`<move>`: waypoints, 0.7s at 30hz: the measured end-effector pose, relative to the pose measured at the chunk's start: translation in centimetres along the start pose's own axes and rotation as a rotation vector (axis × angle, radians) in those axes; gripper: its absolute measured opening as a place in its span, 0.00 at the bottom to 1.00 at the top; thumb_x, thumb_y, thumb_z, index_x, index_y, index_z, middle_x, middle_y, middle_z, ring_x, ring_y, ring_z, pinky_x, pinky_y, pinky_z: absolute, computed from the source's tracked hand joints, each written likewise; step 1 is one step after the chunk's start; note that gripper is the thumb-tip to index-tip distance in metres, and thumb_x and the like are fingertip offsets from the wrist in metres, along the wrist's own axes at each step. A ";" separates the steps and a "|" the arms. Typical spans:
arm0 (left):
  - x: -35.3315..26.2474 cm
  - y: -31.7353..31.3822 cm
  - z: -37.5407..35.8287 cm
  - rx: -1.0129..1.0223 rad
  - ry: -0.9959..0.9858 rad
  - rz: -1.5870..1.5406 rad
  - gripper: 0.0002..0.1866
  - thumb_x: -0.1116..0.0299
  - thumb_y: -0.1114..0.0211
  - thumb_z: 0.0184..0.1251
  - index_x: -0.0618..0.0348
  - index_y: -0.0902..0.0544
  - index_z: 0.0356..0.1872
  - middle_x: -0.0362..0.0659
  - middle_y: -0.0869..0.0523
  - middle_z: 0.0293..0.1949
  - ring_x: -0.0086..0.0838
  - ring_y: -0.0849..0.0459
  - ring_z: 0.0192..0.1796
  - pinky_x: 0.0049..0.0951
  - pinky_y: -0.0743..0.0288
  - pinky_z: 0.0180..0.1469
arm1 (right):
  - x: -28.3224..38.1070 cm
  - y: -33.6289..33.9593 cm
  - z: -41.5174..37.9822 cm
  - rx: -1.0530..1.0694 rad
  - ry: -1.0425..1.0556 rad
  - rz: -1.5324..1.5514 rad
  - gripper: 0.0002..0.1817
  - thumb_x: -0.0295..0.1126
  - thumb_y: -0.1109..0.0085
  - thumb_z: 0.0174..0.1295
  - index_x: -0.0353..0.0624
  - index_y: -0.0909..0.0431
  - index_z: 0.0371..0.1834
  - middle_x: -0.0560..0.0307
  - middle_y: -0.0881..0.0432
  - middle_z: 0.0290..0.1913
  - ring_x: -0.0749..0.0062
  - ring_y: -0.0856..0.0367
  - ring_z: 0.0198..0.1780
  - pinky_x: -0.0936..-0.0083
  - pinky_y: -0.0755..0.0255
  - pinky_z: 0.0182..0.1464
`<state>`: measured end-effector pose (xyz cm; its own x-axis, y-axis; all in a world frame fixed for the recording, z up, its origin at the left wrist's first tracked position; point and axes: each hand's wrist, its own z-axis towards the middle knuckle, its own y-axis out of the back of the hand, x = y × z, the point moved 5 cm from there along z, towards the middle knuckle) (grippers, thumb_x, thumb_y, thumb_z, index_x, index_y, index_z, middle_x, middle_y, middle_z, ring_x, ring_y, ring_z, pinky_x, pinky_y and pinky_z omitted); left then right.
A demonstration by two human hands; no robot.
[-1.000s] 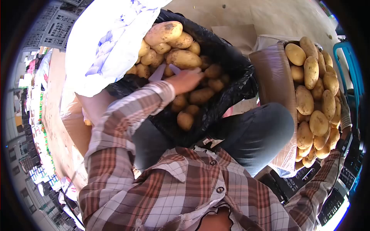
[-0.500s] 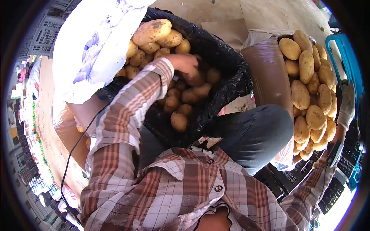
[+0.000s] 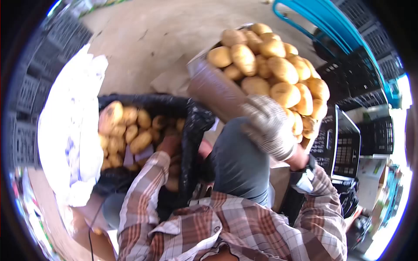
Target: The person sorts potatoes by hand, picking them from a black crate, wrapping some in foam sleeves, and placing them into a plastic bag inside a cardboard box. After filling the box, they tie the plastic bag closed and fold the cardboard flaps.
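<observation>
My bare left hand [image 3: 171, 143] is down inside a box lined with a black bag [image 3: 198, 124], among potatoes [image 3: 141, 142]; its fingers are hidden in shadow. My right hand [image 3: 267, 126], in a striped knitted glove, is smeared by motion. It is over the near side of a brown box [image 3: 217, 91] heaped with larger potatoes [image 3: 283, 69], just above my knee. Whether it grips anything does not show. A pale purple piece [image 3: 129, 156] lies among the potatoes in the lined box.
White printed sacking [image 3: 69, 130] hangs over the left side of the lined box. Black crates [image 3: 346, 148] stand at the right, near a teal plastic frame [image 3: 331, 21]. A black cable [image 3: 90, 237] runs down at lower left. Grey crates [image 3: 30, 95] are stacked at far left.
The view has turned right. My gloved right hand has come from the far side of the heaped box to its near side. My left hand remains inside the lined box.
</observation>
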<state>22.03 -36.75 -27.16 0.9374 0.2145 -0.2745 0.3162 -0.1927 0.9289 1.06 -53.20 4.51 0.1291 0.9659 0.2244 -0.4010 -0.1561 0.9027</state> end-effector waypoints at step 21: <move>-10.5 21.3 6.1 -0.345 0.269 -1.432 0.32 0.69 0.41 0.61 0.66 0.41 0.66 0.59 0.36 0.62 0.44 0.32 0.62 0.40 0.41 0.65 | -20.3 8.5 4.1 -0.414 -0.531 0.165 0.33 0.36 0.32 0.48 0.54 0.31 0.60 0.52 0.22 0.50 0.57 0.23 0.51 0.68 0.29 0.55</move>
<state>19.87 -48.94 -5.99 -0.1954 0.1929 -0.9616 0.8337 0.5490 -0.0592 -1.21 -75.01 9.13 0.4208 0.6882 0.5910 -0.7527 -0.0988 0.6509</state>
